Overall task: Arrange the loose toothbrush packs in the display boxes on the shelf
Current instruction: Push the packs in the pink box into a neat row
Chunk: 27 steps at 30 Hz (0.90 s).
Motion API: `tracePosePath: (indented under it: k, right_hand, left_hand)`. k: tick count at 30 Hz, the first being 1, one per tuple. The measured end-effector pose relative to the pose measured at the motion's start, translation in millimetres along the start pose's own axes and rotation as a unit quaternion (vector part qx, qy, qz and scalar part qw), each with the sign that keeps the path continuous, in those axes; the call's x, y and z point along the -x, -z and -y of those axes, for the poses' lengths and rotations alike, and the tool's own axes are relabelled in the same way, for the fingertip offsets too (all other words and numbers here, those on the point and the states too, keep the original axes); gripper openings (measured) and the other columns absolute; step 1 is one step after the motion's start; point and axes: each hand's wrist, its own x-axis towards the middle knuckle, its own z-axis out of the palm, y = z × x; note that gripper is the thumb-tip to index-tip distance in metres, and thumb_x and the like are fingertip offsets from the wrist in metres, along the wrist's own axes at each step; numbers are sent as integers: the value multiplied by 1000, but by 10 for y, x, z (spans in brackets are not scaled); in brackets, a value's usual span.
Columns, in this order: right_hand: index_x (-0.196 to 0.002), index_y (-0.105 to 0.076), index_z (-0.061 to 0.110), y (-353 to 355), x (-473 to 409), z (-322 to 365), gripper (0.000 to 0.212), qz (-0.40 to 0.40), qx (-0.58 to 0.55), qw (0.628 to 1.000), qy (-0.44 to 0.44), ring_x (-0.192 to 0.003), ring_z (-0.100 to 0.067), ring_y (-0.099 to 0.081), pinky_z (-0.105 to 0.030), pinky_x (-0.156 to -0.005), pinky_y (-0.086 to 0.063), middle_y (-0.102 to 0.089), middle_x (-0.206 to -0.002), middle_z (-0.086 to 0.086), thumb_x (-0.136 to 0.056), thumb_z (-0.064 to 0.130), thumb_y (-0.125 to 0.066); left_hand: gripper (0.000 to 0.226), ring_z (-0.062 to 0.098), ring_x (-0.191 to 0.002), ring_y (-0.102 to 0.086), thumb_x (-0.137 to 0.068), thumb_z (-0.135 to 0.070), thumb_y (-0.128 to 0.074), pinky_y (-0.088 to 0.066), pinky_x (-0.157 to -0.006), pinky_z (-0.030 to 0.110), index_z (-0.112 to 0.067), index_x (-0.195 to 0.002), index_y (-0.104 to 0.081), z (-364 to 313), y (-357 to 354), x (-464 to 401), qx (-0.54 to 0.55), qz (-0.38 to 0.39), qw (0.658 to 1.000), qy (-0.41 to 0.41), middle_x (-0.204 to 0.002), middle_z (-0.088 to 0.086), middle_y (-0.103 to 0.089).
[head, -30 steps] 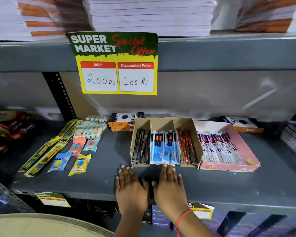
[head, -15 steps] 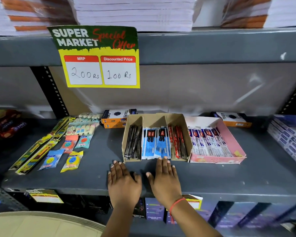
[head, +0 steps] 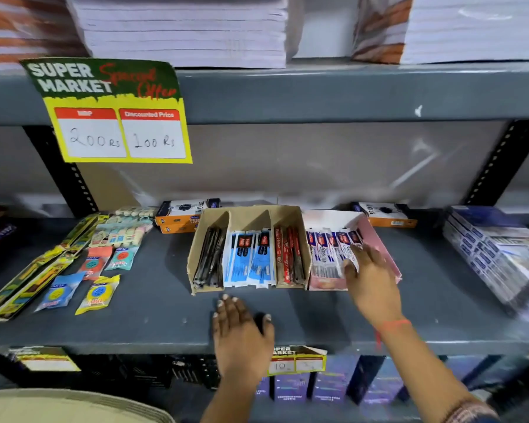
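Note:
A brown cardboard display box (head: 287, 210) with three compartments stands mid-shelf, holding dark packs (head: 209, 257), blue-and-white toothbrush packs (head: 251, 259) and red packs (head: 289, 257). Beside it on the right is a pink box (head: 382, 251) with white toothbrush packs (head: 324, 251). My right hand (head: 371, 280) lies over the front of the pink box, fingers spread and touching the white packs. My left hand (head: 242, 331) rests flat on the grey shelf (head: 153, 303) in front of the brown box, holding nothing.
Yellow long packs (head: 34, 276) and small colourful sachets (head: 98, 293) lie at the shelf's left. Orange-and-black boxes (head: 180, 216) sit at the back. Blue-white cartons (head: 495, 254) stand at right. A yellow price sign (head: 119, 129) hangs from the upper shelf.
My right hand has lifted off the shelf and moved right and forward onto the white packs in the pink box. My left hand stays flat on the shelf.

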Motion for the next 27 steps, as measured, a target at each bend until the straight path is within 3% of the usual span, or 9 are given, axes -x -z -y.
tracePosePath:
  k: [3, 5, 7, 8, 10, 13, 17, 20, 27]
  right_hand:
    - [-133, -42, 10, -59, -328, -157, 43, 168, 78, 981, -53, -135, -31, -39, -44, -103, -40, -40, -144, -17, -96, 29, -36]
    - [-138, -33, 13, -142, -472, -255, 53, 268, 81, 956, -84, -140, -34, -30, -47, -111, -33, -29, -151, -18, -92, 39, -35]
    - [-143, -26, 18, -218, -577, -308, 64, 313, 83, 940, -111, -142, -36, -25, -50, -114, -26, -22, -156, -15, -88, 49, -37]
    - [-145, -25, 20, -241, -622, -323, 68, 327, 85, 934, -116, -143, -37, -23, -51, -115, -25, -20, -157, -14, -87, 52, -38]
    - [-146, -22, 20, -276, -688, -327, 71, 349, 95, 925, -117, -142, -38, -23, -52, -114, -26, -18, -157, -15, -87, 56, -38]
    - [-149, -15, 24, -306, -733, -322, 71, 369, 100, 917, -113, -142, -41, -22, -53, -111, -33, -7, -159, -15, -89, 55, -38]
    - [-151, -11, 23, -333, -736, -319, 69, 372, 84, 921, -84, -146, -38, -13, -53, -114, -28, 0, -161, -13, -92, 48, -38]
    - [-152, -4, 18, -310, -765, -332, 74, 339, 74, 935, -67, -148, -35, -5, -50, -120, -17, 4, -161, -15, -94, 46, -38]
    - [-152, 3, 15, -408, -823, -340, 74, 349, 103, 931, -32, -148, -33, 5, -47, -122, -9, 10, -160, -15, -96, 50, -28]
  left_hand:
    - [83, 31, -140, 7, -81, -56, 5, 15, -106, 35, 1, -143, 4, -352, -131, 55, 1, 9, 1000, -14, -153, 22, 6]
    - [88, 37, -137, -19, -79, -55, 0, 4, -112, 36, 7, -140, -13, -445, -145, 54, -11, 7, 1000, -16, -147, 30, -19]
    - [81, 41, -117, -50, -84, -53, -17, -17, -107, 39, 12, -127, -41, -433, -178, 62, 3, 23, 999, -22, -127, 31, -51]
    - [78, 40, -111, -55, -86, -52, -22, -25, -106, 41, 12, -121, -49, -431, -181, 67, -2, 40, 999, -30, -120, 30, -57]
    - [74, 39, -107, -59, -82, -50, -30, -32, -102, 42, 11, -116, -55, -414, -197, 80, -15, 42, 998, -39, -116, 28, -60]
    - [73, 38, -105, -60, -79, -49, -34, -24, -101, 37, 11, -115, -55, -428, -187, 83, -23, 26, 999, -35, -115, 27, -61]
    - [82, 39, -107, -59, -92, -53, -8, -14, -104, 36, 10, -117, -54, -417, -228, 80, -10, 36, 999, -33, -115, 27, -61]
    - [86, 39, -109, -57, -91, -54, -3, -3, -106, 32, 10, -119, -53, -415, -240, 67, -8, 19, 999, -33, -117, 27, -60]
    - [83, 36, -105, -60, -90, -55, -8, -21, -97, 36, 8, -116, -56, -415, -259, 49, -38, 15, 999, -12, -116, 25, -62]
